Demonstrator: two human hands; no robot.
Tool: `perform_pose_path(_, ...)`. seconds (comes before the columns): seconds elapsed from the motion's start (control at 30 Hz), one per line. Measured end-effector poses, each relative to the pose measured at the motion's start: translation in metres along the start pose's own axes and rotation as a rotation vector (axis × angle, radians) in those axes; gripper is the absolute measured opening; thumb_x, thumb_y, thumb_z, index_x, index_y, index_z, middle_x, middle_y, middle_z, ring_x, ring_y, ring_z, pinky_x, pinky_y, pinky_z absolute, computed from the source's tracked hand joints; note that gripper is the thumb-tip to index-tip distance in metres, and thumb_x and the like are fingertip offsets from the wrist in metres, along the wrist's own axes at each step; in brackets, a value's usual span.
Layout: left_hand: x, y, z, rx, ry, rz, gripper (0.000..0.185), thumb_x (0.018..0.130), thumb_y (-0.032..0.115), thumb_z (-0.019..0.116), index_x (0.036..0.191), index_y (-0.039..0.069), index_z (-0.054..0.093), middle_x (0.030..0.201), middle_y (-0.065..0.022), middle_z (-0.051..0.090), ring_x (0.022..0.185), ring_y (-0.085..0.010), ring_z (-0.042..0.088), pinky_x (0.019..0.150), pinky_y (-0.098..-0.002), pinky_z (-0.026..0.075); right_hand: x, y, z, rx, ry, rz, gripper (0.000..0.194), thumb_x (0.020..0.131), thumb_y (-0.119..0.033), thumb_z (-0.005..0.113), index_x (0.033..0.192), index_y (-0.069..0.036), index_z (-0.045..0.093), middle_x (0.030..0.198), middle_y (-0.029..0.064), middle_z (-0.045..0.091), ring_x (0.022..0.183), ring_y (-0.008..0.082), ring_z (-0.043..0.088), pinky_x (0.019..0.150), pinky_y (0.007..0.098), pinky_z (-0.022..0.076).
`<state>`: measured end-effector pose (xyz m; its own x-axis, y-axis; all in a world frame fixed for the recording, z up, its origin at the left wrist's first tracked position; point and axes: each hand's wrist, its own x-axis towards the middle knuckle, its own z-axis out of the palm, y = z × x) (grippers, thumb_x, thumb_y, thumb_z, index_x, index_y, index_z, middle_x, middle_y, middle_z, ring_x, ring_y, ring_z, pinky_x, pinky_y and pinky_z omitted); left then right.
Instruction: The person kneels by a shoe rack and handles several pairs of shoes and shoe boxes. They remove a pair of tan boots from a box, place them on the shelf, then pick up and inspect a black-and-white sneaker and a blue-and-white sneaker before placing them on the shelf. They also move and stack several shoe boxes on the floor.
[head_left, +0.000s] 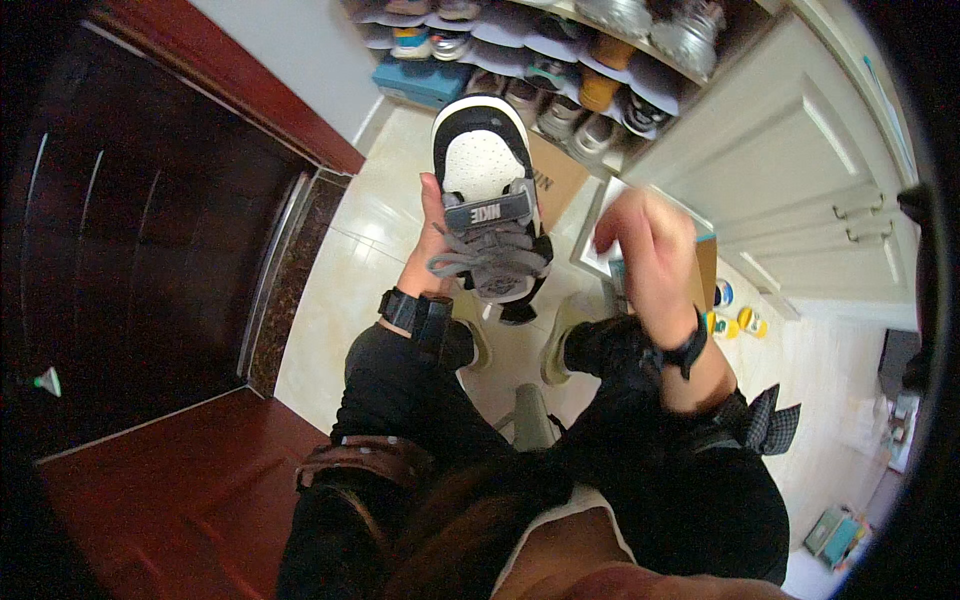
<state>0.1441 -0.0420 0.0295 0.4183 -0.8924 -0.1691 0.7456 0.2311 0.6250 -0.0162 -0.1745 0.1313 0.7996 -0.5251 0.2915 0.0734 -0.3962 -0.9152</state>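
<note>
A black-and-white sneaker (486, 169) with grey laces (491, 251) is held up before me, its toe pointing away. A grey strap with lettering (487, 211) crosses the sneaker near the laces. My left hand (431, 244) grips the shoe from its left side, with the thumb along the edge and the other fingers hidden beneath. To the right of the sneaker and apart from it is my right hand (656, 247), raised and blurred by motion. Its fingers bend inward, and whether they pinch anything cannot be made out.
Ahead, a shoe rack (510, 56) holds several pairs of shoes. A blue shoebox (420, 81) and a brown cardboard piece (559, 180) lie near it. White cabinet doors (780, 157) stand open-side right; yellow-lidded containers (750, 322) are on the floor. A dark door (150, 225) is left.
</note>
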Motion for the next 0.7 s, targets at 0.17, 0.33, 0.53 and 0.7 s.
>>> perform_pose_path(0.17, -0.006, -0.019, 0.014, 0.087, -0.006, -0.135, 0.125, 0.054, 0.098, 0.034, 0.135, 0.004, 0.040, 0.115, -0.0199, 0.058, 0.108, -0.0322, 0.056, 0.093, -0.0422, 0.046, 0.031, 0.029, 0.019, 0.522, 0.010, 0.245, 0.031, 0.090, -0.031, 0.066, 0.080, -0.010, 0.045, 0.062, -0.0061, 0.045, 0.049, 0.0022, 0.040, 0.041, 0.0198, 0.0323)
perform_pose_path(0.33, -0.004, -0.020, 0.022, 0.112, -0.024, -0.139, 0.123, 0.057, 0.098, 0.031, 0.135, 0.003, 0.039, 0.121, -0.0181, 0.053, 0.109, -0.0298, 0.054, 0.093, -0.0398, 0.045, 0.033, 0.030, 0.021, 0.581, -0.059, 0.293, 0.038, 0.085, -0.029, 0.072, 0.078, -0.013, 0.038, 0.059, -0.0048, 0.046, 0.045, 0.0019, 0.039, 0.037, 0.0186, 0.0286)
perform_pose_path(0.53, 0.000, -0.015, 0.019, 0.147, -0.101, -0.134, 0.125, 0.055, 0.098, 0.033, 0.137, 0.004, 0.036, 0.118, -0.0175, 0.054, 0.108, -0.0296, 0.054, 0.093, -0.0394, 0.045, 0.033, 0.029, 0.017, 0.663, -0.146, 0.287, 0.032, 0.085, -0.025, 0.071, 0.080, -0.013, 0.042, 0.060, -0.0045, 0.047, 0.045, 0.0027, 0.041, 0.037, 0.0188, 0.0309)
perform_pose_path(0.7, 0.000, -0.023, 0.019, 0.161, 0.013, -0.168, 0.123, 0.057, 0.098, 0.032, 0.138, 0.004, 0.034, 0.122, -0.0184, 0.053, 0.110, -0.0316, 0.055, 0.093, -0.0410, 0.047, 0.033, 0.034, 0.013, 0.517, -0.090, 0.302, 0.038, 0.084, -0.034, 0.072, 0.073, -0.013, 0.042, 0.060, -0.0036, 0.048, 0.045, 0.0044, 0.043, 0.037, 0.0201, 0.0332)
